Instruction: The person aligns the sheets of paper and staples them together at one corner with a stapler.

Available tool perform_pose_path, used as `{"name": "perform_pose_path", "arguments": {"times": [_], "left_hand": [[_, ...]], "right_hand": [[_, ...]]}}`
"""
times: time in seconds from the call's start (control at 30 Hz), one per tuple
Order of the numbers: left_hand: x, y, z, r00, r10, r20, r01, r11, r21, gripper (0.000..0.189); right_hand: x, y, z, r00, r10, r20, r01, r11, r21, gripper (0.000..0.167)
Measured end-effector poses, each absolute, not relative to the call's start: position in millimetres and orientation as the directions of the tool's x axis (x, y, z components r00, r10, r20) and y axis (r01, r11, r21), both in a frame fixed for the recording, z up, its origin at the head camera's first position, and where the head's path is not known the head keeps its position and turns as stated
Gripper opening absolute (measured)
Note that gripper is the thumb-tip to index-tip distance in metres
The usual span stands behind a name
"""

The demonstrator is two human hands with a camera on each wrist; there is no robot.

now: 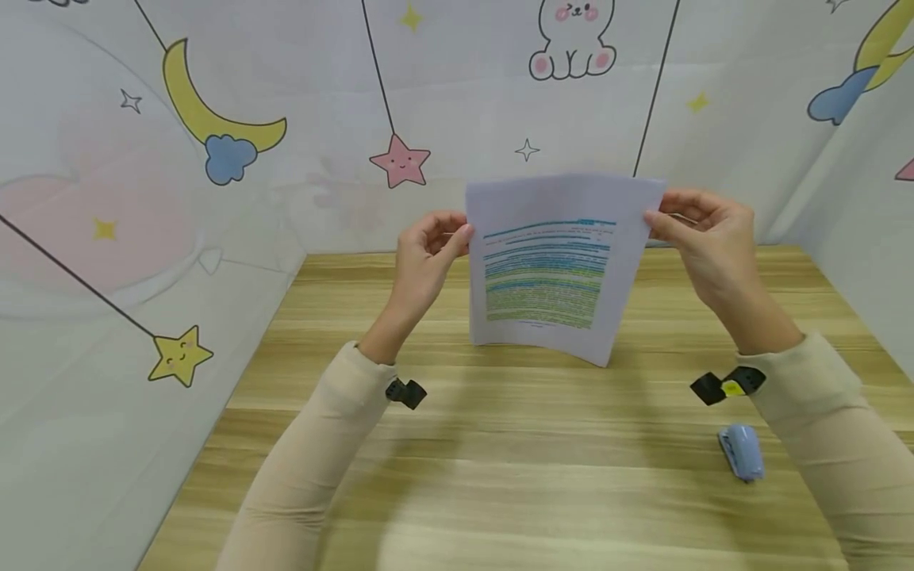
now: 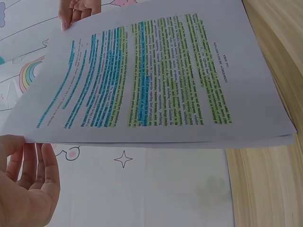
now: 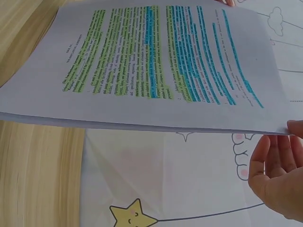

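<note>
Both hands hold up a thin stack of printed sheets, its page marked in blue and green highlighter and the print upside down in the head view. At its upper left edge, my left hand pinches the paper between thumb and fingers. The right hand pinches the opposite edge near the top corner. The stack bows slightly, its bottom edge facing the table. In the left wrist view, layered edges of the sheets show along the lower side. A small light-blue stapler lies below the right wrist.
The wood-grain table extends beneath both arms. Behind it hangs a white cloth printed with stars, moons and a bear, and the cloth also borders the left side. Black straps with small cameras sit on both wrists.
</note>
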State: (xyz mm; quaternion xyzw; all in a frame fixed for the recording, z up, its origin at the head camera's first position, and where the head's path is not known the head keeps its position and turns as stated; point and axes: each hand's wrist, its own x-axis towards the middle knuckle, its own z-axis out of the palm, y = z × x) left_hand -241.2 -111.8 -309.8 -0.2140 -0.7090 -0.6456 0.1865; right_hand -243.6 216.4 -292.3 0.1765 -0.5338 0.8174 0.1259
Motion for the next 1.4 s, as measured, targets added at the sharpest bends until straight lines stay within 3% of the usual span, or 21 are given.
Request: {"name": "perform_pose_path", "arguments": {"times": [0.87,1.4], "left_hand": [[-246.1,-118.9,-311.7,-0.812,0.115,0.573,0.583,0.103,0.806,0.017],[-246.8,-118.0,-312.5,-0.765,0.078,0.639,0.643,0.048,0.764,0.011]], "right_hand": [[-249.1,227.3,-296.5,-0.886,-0.185,0.425,-0.293,-0.488,-0.822,0.016],[-250.5,227.3,-290.0,-0.872,-0.168,0.46,-0.306,-0.545,-0.78,0.015]]}}
